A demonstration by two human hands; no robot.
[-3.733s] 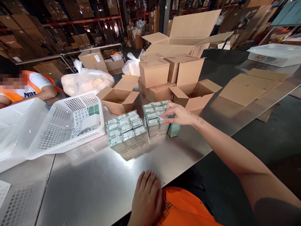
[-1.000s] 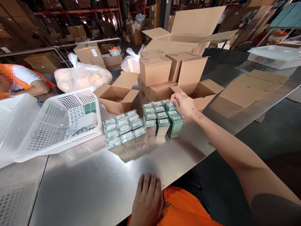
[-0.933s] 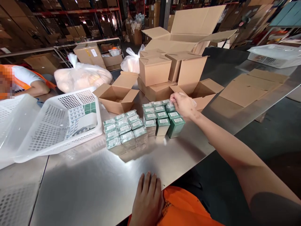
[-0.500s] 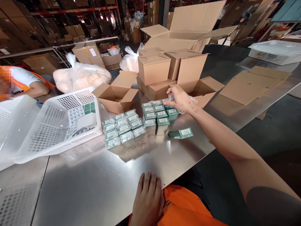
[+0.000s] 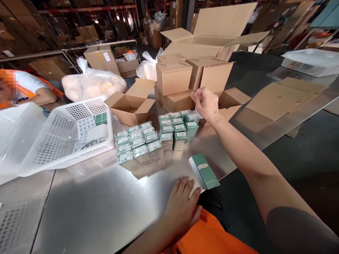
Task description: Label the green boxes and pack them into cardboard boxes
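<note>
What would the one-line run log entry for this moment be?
right hand: pinching clear plastic wrap above green boxes | left hand: flat at metal table edge, beside fallen green box | white basket left

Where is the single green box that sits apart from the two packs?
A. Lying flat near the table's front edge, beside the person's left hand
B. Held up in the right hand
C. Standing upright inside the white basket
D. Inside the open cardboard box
A: the single green box lies flat on the metal table near its front edge, just beside the left hand, while the right hand pinches clear plastic wrap farther back.
</note>
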